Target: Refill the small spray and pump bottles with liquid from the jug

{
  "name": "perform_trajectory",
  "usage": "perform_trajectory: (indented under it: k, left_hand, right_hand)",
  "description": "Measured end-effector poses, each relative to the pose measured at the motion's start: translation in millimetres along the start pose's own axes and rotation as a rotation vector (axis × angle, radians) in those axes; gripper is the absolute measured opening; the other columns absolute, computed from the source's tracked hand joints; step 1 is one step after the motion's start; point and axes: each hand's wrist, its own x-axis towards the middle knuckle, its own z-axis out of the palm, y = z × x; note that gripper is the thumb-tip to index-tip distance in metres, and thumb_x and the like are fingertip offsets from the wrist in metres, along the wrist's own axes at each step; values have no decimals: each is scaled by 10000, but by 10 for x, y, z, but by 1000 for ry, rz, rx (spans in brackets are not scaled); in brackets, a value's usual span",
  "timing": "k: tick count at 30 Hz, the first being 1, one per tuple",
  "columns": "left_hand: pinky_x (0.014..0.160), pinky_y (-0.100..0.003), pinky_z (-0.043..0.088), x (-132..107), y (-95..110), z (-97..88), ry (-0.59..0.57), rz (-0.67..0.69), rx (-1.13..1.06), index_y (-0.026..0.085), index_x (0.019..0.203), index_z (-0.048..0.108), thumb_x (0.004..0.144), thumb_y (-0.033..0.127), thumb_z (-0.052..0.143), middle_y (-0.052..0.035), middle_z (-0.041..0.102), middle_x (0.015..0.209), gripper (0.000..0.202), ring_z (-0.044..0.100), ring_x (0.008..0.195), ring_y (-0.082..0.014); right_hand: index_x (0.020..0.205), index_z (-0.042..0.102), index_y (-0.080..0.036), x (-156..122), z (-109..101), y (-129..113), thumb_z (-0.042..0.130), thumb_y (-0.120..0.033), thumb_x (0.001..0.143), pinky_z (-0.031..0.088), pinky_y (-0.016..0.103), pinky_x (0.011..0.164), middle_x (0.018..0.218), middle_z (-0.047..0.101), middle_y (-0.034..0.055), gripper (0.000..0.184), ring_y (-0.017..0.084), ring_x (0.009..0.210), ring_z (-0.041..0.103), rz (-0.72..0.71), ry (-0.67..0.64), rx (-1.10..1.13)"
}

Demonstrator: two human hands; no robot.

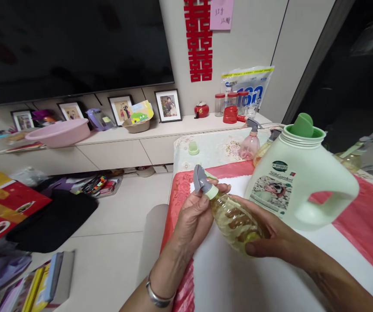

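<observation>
A clear yellowish spray bottle [233, 219] with a grey trigger head [202, 180] is tilted above the table, its head towards the upper left. My left hand [194, 214], with a silver bangle on the wrist, is closed around the bottle's neck and pale collar. Around the bottle's lower body my right hand [270, 229] is wrapped, thumb near the base. Just to the right stands a large pale green jug [296, 182] with a green cup-shaped piece [303, 125] in its mouth. A small green cap [193, 147] lies on the tablecloth beyond my hands.
Behind the jug stand a pink spray bottle [250, 145] and other spray bottles. White and red sheets cover the table [225, 277]. Glass jars with red lids [219, 105], photo frames [168, 106] and a pink basin [59, 133] line the cabinet. Boxes and bags lie on the floor at left.
</observation>
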Motion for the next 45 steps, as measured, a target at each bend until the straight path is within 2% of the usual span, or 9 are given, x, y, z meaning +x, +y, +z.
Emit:
perform_trajectory:
  k: [9,17,20,24,26,31,37,41,45]
  left_hand:
    - [1121,-467,440,91,-7,45,192,-31,21,174,989,735,643,336,955,-60,762,1039,440,667,1186,-299]
    - [1077,-396,495,158,-43,138,315,17,-35,177,989,709,652,327,955,-46,765,1032,443,708,1099,-235]
    - [993,-345,544,167,-28,136,347,13,-91,178,979,695,649,309,959,-41,768,1028,442,737,976,-192]
    - [879,-299,580,168,-39,133,367,11,-113,178,950,692,617,283,976,-41,783,1000,450,747,861,-165]
    - [874,-311,582,174,-66,129,361,7,-112,176,958,690,621,289,974,-47,786,992,454,748,862,-173]
    - [877,-302,567,279,-19,88,339,29,-82,155,923,699,656,288,954,-68,793,973,393,748,869,-177]
    - [850,-309,561,560,364,43,325,124,13,148,961,718,763,274,880,-73,782,1033,285,721,810,-154]
    - [790,-264,564,734,564,-16,367,200,59,148,964,718,803,295,844,-30,747,911,252,695,760,-120]
    - [764,-235,564,889,539,-181,456,162,385,168,899,670,815,460,800,-6,699,848,330,675,724,-89]
  right_hand:
    - [1632,183,-333,0,84,18,788,-500,743,386,490,1182,1597,318,48,1087,301,1432,385,137,304,-489]
    - [1634,94,-404,32,105,149,742,-456,778,349,553,1186,1622,252,30,1074,304,1459,339,7,466,-819]
    - [1631,125,-407,-5,63,137,716,-554,839,303,534,1226,1636,225,27,998,292,1500,287,14,388,-639]
    - [1635,130,-367,-32,10,98,695,-638,873,381,428,1203,1623,263,65,987,254,1467,367,73,197,-199]
    - [1632,140,-365,-29,-6,89,738,-627,846,385,395,1204,1615,276,57,1022,243,1461,375,90,168,-143]
    - [1651,129,-338,-58,-35,37,711,-659,849,422,465,1161,1524,404,89,1042,285,1368,463,191,195,-374]
    - [1655,171,-325,-123,-89,-14,682,-600,864,507,448,1035,1387,523,110,980,278,1168,577,263,202,-605]
    - [1639,257,-315,-168,-108,-61,710,-569,819,520,438,1016,1317,566,103,971,275,1111,590,295,190,-768]
    - [1591,383,-338,-284,-77,-146,766,-551,735,540,449,1007,1296,601,87,962,295,1068,620,323,163,-891]
